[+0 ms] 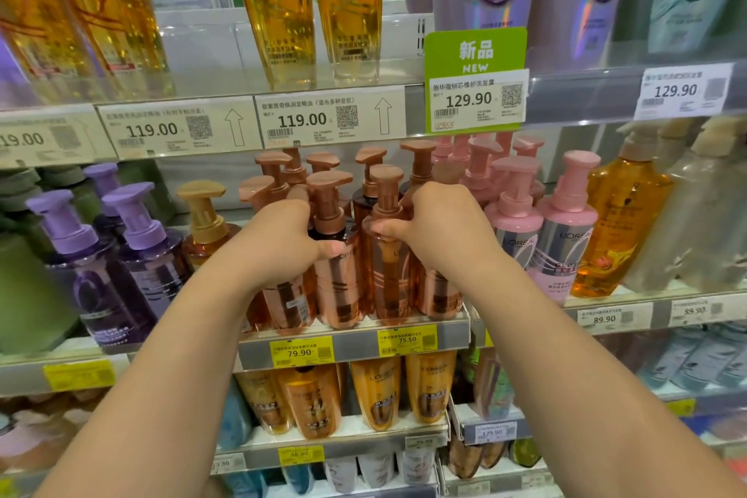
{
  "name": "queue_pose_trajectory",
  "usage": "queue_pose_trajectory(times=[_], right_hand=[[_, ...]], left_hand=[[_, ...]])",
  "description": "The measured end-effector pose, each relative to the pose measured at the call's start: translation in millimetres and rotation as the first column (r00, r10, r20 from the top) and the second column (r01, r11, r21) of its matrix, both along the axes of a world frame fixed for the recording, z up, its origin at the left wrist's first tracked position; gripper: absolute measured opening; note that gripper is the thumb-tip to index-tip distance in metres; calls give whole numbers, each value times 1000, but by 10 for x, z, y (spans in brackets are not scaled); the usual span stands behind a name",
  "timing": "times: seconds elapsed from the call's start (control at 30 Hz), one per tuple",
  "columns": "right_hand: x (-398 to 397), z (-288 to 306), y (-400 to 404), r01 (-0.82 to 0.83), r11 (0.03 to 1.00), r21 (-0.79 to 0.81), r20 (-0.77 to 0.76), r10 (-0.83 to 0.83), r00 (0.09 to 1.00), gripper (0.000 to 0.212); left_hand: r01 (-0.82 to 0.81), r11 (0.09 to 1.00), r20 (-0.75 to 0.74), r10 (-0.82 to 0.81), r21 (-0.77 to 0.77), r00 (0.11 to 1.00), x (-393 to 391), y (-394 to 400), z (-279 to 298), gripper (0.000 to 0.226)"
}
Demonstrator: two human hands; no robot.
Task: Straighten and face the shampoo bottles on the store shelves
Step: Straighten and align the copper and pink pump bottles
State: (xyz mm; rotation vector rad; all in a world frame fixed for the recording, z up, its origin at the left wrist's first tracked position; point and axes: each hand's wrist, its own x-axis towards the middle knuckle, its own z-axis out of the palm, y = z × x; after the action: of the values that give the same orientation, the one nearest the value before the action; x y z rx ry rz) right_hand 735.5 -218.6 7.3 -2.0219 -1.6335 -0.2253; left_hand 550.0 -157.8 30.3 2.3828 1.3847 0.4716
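Hands on copper pump bottles at the shelf's (pixel 355 348) front edge, left hand (pixel 283 243) fingers wrapped around one bottle (pixel 335 275), right hand (pixel 440 226) fingers closed on its neighbour (pixel 386 255).

Both bare forearms rise from the bottom edge, the left from about 7 o'clock, the right from about 5 o'clock, and converge toward the centre of the view. The left hand (pixel 279 245) is curled in a closed grasp, knuckles up, thumb jutting toward 3 o'clock. The right hand (pixel 438 226) sits just beside it toward 3 o'clock, also curled shut, its thumb pointing back toward 9 o'clock. The thumbs point at each other, a narrow gap apart.
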Motion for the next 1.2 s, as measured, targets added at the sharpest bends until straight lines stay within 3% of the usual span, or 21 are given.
queue_pose_trajectory(times=[0.1,0.3,0.5,0.8,0.87,0.93,1.0,1.1,1.2], right_hand=[[-8,9,-10,8,1000,-15,2,-8,1000,55],[-22,6,-7,12,1000,-16,9,-12,1000,56],[-38,16,-18,53,998,-23,38,-52,998,57],[-109,-98,-87,57,997,56,-56,-54,997,51],[-150,-130,-138,66,991,116,-73,-58,996,55],[-196,-181,-187,130,966,226,-55,-120,991,58],[-255,-223,-235,154,901,407,-55,-144,988,45],[-457,-183,-266,66,839,540,-76,-29,997,25],[-649,-114,-161,-25,916,399,-89,65,994,33]], left_hand=[[19,999,56,-16,-51,998,-26,18,-14,66],[-64,983,73,52,175,996,2,12,-94,54],[29,982,51,-39,184,998,-33,34,-90,42],[9,981,-3,-8,194,1000,-115,13,-127,65],[-35,962,77,15,269,997,-220,-63,-165,62],[-146,942,242,72,303,968,-390,-147,-168,41],[-307,906,421,166,293,892,-571,-164,-165,32],[-443,833,470,262,332,843,-701,-93,-224,54],[-447,836,358,331,319,873,-608,-57,-315,83]])
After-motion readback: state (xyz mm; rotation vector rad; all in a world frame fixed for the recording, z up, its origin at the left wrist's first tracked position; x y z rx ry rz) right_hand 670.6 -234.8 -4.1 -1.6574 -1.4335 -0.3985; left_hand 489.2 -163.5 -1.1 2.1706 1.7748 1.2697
